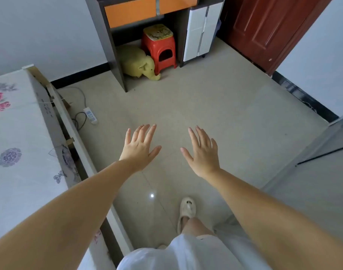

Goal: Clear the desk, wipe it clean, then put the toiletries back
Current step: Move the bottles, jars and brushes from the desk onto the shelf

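Observation:
Both my arms reach forward over the tiled floor. My left hand [139, 147] has its fingers straight and spread and holds nothing. My right hand [202, 152] is the same, palm down, fingers spread, nothing in it. The desk [130, 11] stands at the far wall, with orange drawer fronts and dark side panels; only its lower part shows, and its top is out of view. No toiletries or cloth are visible.
A red plastic stool [160, 48] and a yellow elephant toy [139, 64] sit under the desk. A white cabinet [200, 30] stands to its right, beside a red-brown door [268, 30]. A bed with a floral cover [16, 133] runs along the left. A power strip [91, 115] lies on the floor.

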{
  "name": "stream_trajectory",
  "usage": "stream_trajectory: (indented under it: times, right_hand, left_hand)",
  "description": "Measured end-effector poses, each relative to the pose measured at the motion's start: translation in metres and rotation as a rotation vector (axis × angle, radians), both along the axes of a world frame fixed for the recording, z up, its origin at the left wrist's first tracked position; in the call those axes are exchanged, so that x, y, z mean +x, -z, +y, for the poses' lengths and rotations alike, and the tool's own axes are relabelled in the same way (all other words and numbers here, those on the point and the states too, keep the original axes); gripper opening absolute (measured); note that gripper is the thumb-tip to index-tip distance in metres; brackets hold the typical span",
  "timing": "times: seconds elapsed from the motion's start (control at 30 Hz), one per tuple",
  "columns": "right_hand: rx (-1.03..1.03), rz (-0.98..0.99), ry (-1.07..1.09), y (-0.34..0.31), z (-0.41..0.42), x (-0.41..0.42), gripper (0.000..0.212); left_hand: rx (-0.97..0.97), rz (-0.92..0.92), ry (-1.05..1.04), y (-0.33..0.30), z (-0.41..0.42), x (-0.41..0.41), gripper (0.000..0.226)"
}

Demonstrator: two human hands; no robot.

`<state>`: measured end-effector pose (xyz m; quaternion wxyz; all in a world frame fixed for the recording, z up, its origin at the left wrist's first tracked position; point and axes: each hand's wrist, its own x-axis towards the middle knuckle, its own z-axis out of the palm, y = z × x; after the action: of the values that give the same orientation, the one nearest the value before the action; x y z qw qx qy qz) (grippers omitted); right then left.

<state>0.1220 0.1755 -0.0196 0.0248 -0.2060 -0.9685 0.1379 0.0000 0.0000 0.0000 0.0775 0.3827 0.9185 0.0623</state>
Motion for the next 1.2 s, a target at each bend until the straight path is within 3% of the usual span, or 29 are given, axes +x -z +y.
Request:
stream_trajectory:
  times: [0.3,0.6,1.2]
  right_hand:
    - [0.048,0.085,-0.003,0.001,0.121,-0.107,0.066]
    - [0.050,0.052,-0.046,-0.028,0.232,-0.247,0.070]
    - [0.032,0.018,-0.044,-0.050,0.335,-0.599,0.067]
  left_hand:
    - [0.010,0.014,-0.066,-0.004,0.109,-0.104,0.066]
    - [0.074,0.032,-0.136,-0.025,0.205,-0.222,0.065]
    - [0.124,0.081,-0.174,-0.035,0.291,-0.590,0.079]
